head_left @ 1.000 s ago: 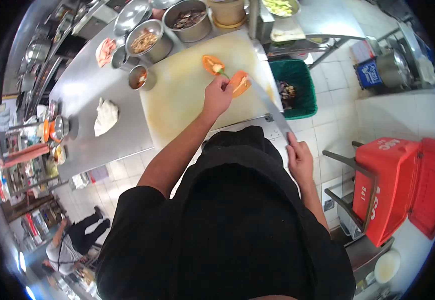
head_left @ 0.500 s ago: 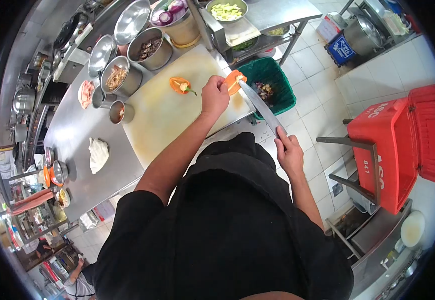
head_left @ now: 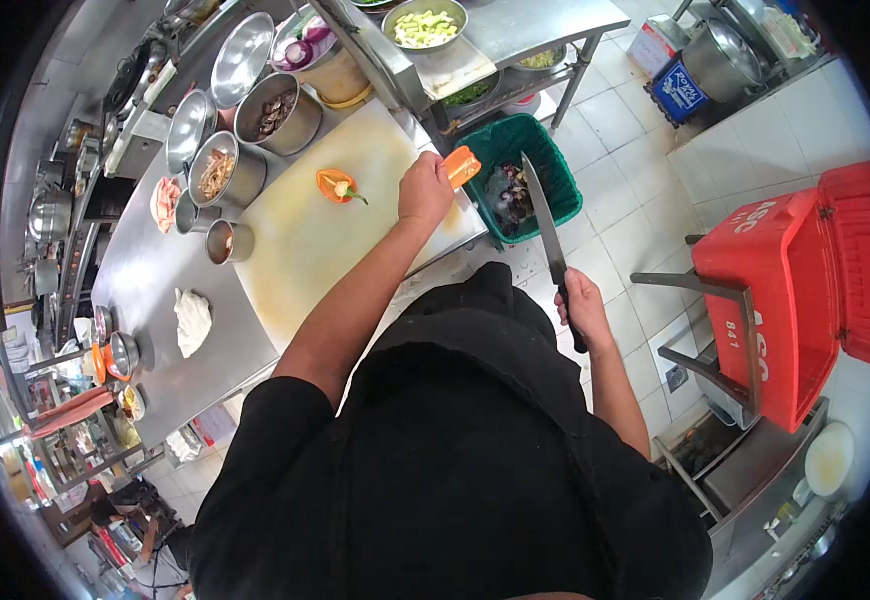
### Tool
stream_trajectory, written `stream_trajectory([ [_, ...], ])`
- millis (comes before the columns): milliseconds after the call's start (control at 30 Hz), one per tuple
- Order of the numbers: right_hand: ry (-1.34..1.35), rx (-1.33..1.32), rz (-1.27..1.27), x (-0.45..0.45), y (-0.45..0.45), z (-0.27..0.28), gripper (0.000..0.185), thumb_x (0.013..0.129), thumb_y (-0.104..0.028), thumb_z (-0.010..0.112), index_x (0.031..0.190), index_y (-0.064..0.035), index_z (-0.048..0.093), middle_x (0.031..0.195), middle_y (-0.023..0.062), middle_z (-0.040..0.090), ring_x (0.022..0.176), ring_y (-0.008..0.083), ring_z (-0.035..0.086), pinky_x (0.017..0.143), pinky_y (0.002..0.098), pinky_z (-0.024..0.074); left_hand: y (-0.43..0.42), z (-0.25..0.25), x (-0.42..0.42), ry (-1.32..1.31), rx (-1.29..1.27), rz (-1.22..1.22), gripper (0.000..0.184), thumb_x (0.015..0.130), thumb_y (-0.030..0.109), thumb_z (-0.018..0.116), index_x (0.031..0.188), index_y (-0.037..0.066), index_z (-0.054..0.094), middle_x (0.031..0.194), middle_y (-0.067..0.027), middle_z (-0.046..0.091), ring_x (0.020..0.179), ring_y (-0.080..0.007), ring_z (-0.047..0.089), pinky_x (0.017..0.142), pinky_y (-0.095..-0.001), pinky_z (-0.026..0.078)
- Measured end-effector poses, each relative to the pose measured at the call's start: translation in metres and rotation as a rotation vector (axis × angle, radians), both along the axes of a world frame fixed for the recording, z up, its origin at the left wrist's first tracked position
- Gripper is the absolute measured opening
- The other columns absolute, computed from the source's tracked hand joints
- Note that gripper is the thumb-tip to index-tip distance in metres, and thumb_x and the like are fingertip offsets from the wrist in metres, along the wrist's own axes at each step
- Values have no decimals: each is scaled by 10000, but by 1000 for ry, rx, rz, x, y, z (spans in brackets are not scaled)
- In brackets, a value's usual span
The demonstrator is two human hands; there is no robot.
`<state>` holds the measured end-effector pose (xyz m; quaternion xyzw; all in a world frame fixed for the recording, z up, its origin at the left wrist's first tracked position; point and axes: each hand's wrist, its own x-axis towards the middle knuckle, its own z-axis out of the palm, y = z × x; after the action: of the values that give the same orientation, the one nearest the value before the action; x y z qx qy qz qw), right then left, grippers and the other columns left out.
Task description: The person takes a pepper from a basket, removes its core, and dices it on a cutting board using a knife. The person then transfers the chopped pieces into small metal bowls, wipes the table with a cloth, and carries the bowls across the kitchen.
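Flanking the orange pepper piece [head_left: 463,167]: cutting board [head_left: 300,245] and green bin [head_left: 561,195].

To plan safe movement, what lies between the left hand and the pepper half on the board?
The head view shows only bare board between the left hand and pepper half.
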<state>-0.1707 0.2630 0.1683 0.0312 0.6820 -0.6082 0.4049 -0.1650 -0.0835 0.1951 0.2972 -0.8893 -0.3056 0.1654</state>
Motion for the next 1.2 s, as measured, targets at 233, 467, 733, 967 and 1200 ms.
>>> stream_trajectory([
  [233, -135, 24, 267, -16, -15, 39, 316, 1115, -339, 452, 1094, -72, 618, 702, 27, 607, 507, 100, 520, 467, 291, 462, 13, -1, -15, 80, -40, -52, 98, 930, 100, 617, 999, 35, 641, 938, -186, 710, 878, -390, 695, 788, -471, 552],
  [467, -115, 50, 281, -25, -5, 25, 317, 1110, -335, 464, 1008, -73, 612, 695, 31, 608, 506, 100, 520, 459, 277, 452, 12, -17, -16, 148, -141, -90, 82, 930, 85, 615, 990, 35, 641, 938, -189, 687, 891, -394, 673, 800, -469, 541],
  [733, -53, 7, 248, -30, -9, 27, 346, 1113, -357, 435, 988, -72, 586, 683, 37, 600, 502, 115, 525, 447, 282, 453, -4, -11, -3, 215, -177, -62, 74, 925, 62, 612, 993, 37, 629, 937, -179, 676, 887, -391, 661, 797, -471, 533],
  [967, -28, -9, -82, -28, -15, -15, 394, 1104, -426, 397, 966, -81, 529, 703, 74, 591, 505, 151, 537, 449, 305, 476, -31, 6, 44, 332, -127, 62, 63, 939, 57, 625, 993, 25, 633, 886, -163, 686, 807, -335, 678, 751, -423, 545],
  [1200, -576, 201, -183, -14, 7, -176, 456, 1100, -480, 406, 934, -72, 525, 671, 78, 571, 514, 192, 531, 479, 347, 477, -101, 0, 186, 203, 102, 197, 116, 944, 121, 688, 1000, 20, 685, 848, -109, 716, 781, -151, 669, 742, -326, 553],
])
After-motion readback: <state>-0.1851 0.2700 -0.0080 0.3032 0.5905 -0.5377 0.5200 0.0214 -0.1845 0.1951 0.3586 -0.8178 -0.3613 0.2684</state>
